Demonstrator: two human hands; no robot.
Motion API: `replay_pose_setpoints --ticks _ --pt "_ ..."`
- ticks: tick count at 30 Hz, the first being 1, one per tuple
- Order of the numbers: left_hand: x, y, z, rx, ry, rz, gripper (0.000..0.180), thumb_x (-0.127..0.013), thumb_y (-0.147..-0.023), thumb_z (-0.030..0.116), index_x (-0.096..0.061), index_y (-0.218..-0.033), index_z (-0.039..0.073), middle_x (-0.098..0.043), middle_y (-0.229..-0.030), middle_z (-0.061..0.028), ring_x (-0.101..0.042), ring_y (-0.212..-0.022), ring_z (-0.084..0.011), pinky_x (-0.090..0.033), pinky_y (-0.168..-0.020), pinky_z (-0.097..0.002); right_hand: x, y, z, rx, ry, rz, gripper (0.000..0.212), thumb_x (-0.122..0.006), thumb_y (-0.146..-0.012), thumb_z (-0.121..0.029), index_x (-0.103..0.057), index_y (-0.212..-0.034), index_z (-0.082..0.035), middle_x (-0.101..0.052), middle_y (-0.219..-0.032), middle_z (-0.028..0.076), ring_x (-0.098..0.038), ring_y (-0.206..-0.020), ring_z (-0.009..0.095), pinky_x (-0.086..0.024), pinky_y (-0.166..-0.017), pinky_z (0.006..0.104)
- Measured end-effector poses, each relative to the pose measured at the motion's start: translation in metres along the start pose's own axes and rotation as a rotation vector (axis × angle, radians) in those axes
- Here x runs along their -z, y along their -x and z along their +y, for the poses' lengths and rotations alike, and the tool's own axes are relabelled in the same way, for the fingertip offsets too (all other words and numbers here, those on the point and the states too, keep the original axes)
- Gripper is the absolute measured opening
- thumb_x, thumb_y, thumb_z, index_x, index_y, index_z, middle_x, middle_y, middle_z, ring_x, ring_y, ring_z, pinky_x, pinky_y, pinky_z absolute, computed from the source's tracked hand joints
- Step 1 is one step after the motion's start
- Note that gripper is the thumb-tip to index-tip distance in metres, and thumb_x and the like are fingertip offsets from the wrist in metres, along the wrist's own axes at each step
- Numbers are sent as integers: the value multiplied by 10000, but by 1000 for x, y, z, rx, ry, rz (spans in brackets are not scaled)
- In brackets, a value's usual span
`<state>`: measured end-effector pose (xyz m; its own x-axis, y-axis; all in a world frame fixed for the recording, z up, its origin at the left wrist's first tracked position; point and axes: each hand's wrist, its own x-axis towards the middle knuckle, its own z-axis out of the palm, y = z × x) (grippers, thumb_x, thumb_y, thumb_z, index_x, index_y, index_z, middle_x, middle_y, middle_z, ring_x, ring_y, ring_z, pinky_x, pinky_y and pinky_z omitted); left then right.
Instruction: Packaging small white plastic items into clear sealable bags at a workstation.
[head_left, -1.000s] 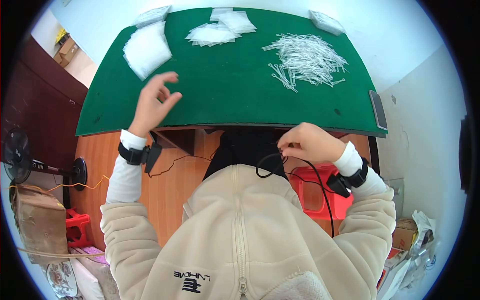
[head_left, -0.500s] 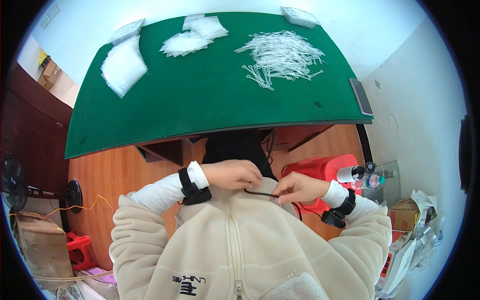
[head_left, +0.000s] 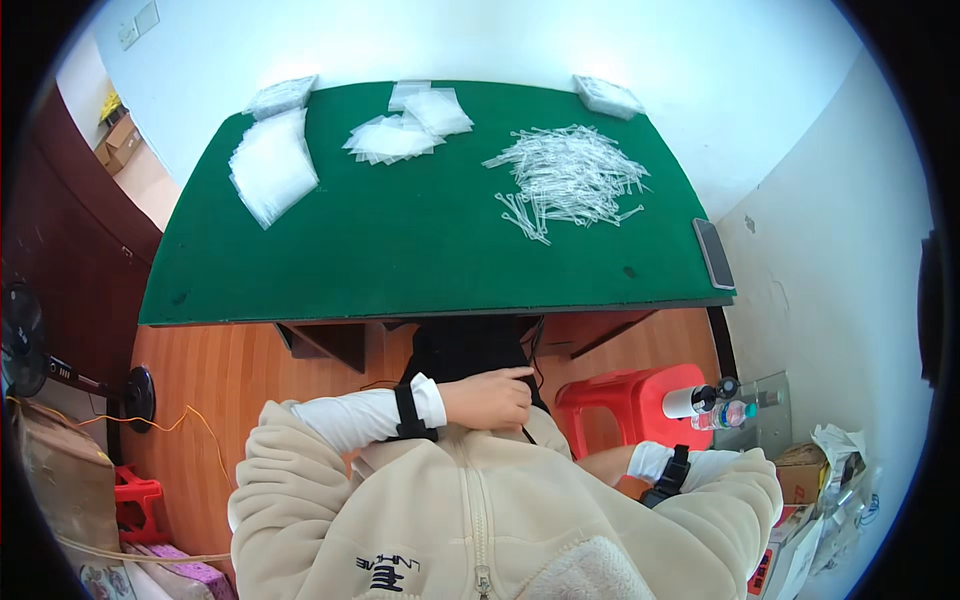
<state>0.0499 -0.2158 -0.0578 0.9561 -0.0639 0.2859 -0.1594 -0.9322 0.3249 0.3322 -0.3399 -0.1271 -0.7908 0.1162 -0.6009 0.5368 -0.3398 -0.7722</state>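
My left hand (head_left: pixel 490 398) is in front of my jacket, just beyond the zip's upper end. Its index finger points out to the right and the other fingers curl in. From under those curled fingers comes a short piece of black cord (head_left: pixel 528 436). My right hand (head_left: pixel 603 465) is low against the jacket's right side; its fingers are hidden behind the cloth. Black straps sit on both wrists. On the green table (head_left: pixel 400 270) lie a heap of clear plastic sticks with looped ends (head_left: pixel 575 175), fanned clear plastic bags (head_left: pixel 400 138) and a stack of clear bags (head_left: pixel 273 168).
A phone (head_left: pixel 713 253) lies at the table's right edge. A red stool (head_left: pixel 625 395) to the right bears a white and black bottle (head_left: pixel 690 402) and a clear bottle (head_left: pixel 722 415). Clear packs (head_left: pixel 608 97) stand at the back corners. A fan (head_left: pixel 25 340) is at far left.
My right hand has let go of the cord and drawn down behind the jacket's side. My left hand has turned, its index finger now stretched out. The view has tilted up.
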Motion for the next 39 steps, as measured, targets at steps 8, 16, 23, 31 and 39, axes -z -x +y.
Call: replay_pose_setpoints --ticks 8,16,23,31,39 --pt "-5 -10 1 -21 -1 -10 91 -538 -736 151 -557 -670 90 -540 -735 -85 -552 -743 -257 -449 -762 -384 4 3 -51 168 231 98 260 -645 -779 -112 -613 -983 47 -665 -841 73 -576 -767 157 -474 -714 298" --pt "-10 21 -8 42 36 116 77 -548 -726 115 -612 -756 84 -532 -689 -63 -562 -702 -249 -441 -635 -356 15 -8 -97 37 168 71 295 -661 -779 -128 -601 -1011 43 -659 -878 63 -560 -797 120 -465 -717 283" --pt "0 10 -14 66 20 138 82 -544 -723 110 -611 -761 82 -525 -687 -65 -552 -676 -253 -437 -607 -358 -37 -2 -103 89 -15 563 237 -618 -829 -128 -569 -996 33 -578 -806 -7 -506 -728 36 -436 -643 223" --pt "-5 -14 -11 5 -176 91 71 -519 -744 116 -581 -766 88 -531 -781 -45 -547 -731 -211 -430 -616 -312 -67 -25 -76 334 -701 1222 151 -580 -831 -73 -592 -953 16 -511 -717 -5 -497 -640 105 -418 -605 247" --pt "-40 -21 -12 89 -332 -200 106 -553 -723 121 -646 -745 76 -553 -722 -39 -589 -708 -229 -489 -618 -338 -47 -43 -49 229 523 1447 120 -596 -767 -32 -641 -856 35 -595 -718 143 -574 -599 243 -469 -587 318"
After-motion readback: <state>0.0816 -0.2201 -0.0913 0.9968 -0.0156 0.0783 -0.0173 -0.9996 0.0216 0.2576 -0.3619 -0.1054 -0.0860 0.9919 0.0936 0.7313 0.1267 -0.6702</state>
